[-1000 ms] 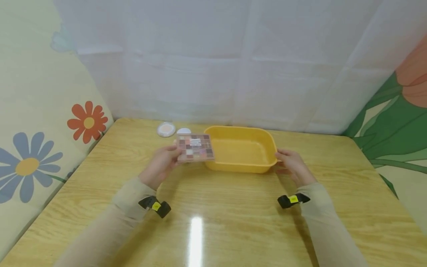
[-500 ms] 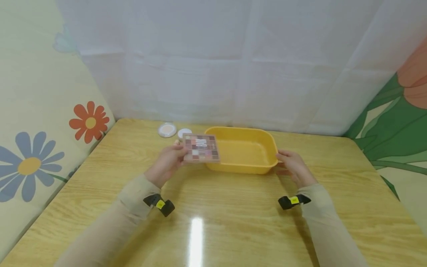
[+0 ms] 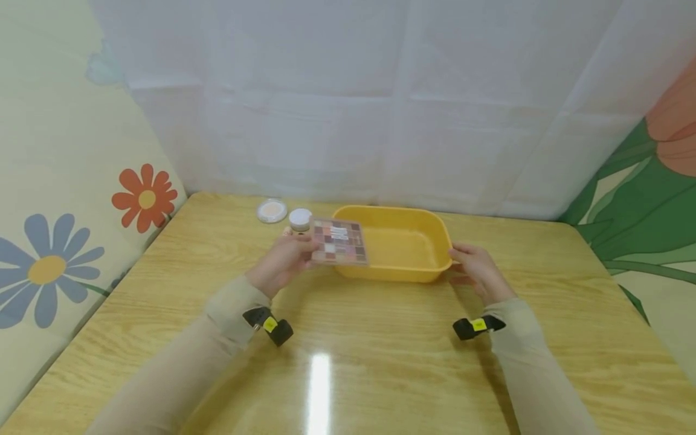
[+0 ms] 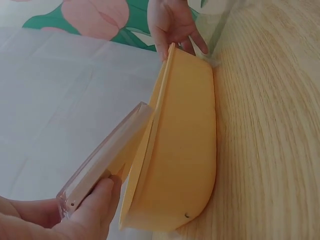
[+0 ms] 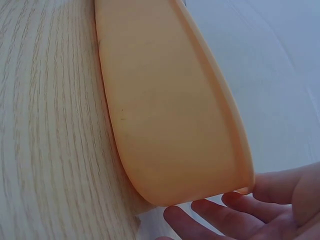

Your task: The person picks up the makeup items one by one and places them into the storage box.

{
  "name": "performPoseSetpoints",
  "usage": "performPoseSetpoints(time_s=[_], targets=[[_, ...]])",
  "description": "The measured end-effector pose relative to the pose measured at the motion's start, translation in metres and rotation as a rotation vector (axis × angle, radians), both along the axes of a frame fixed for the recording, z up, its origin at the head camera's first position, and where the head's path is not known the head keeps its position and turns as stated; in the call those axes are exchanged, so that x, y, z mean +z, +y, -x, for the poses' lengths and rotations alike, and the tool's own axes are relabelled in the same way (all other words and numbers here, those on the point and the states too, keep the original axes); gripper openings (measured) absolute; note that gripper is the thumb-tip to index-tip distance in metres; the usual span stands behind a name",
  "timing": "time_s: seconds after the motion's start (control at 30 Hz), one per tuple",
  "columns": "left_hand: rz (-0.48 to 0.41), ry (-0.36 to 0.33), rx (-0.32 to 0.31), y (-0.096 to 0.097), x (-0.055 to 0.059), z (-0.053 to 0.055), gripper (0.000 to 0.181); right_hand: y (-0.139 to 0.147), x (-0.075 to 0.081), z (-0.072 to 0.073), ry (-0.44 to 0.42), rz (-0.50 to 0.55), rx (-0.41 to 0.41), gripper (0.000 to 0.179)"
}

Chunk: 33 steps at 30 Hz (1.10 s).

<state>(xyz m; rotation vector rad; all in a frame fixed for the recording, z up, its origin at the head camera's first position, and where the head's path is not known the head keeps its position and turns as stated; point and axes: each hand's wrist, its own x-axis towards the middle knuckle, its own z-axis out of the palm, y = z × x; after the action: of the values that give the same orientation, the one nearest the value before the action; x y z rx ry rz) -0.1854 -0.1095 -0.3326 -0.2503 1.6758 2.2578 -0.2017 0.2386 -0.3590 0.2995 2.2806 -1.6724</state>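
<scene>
Left hand (image 3: 284, 260): pinching eyeshadow palette (image 3: 341, 243) | palette juts rightward over near-left rim of yellow tub (image 3: 405, 249); contact unclear | tub's long axis left-right | right hand (image 3: 480, 270): gripping right end

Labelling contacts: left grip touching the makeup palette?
Touching. The left wrist view shows the left grip holding the makeup palette by its near end, fingers against the underside, no visible gap.

Yellow basin (image 3: 391, 273), pink-brown checked palette (image 3: 339, 243)
</scene>
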Motion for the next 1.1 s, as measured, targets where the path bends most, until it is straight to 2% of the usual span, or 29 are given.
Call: performPoseSetpoints(time_s=[0.13, 0.23, 0.37, 0.57, 0.83, 1.1], targets=[[-0.038, -0.026, 0.008, 0.004, 0.001, 0.002, 0.062, 0.000, 0.000, 0.001, -0.003, 0.000, -0.001, 0.053], [-0.017, -0.026, -0.038, 0.007, 0.003, 0.003, 0.059, 0.000, 0.000, 0.001, -0.006, 0.002, -0.001, 0.053], [0.015, -0.008, -0.088, 0.011, 0.006, 0.006, 0.045, 0.000, -0.001, 0.001, -0.004, 0.005, -0.006, 0.054], [-0.018, -0.044, -0.070, 0.017, 0.012, 0.010, 0.047, 0.000, 0.000, 0.001, -0.003, 0.004, -0.004, 0.054], [-0.025, -0.105, -0.085, 0.024, 0.016, 0.016, 0.044, 0.001, 0.000, 0.001, 0.003, 0.007, 0.004, 0.054], [-0.022, -0.093, -0.118, 0.031, 0.015, 0.019, 0.043, 0.001, 0.000, 0.000, -0.001, 0.017, -0.005, 0.054]])
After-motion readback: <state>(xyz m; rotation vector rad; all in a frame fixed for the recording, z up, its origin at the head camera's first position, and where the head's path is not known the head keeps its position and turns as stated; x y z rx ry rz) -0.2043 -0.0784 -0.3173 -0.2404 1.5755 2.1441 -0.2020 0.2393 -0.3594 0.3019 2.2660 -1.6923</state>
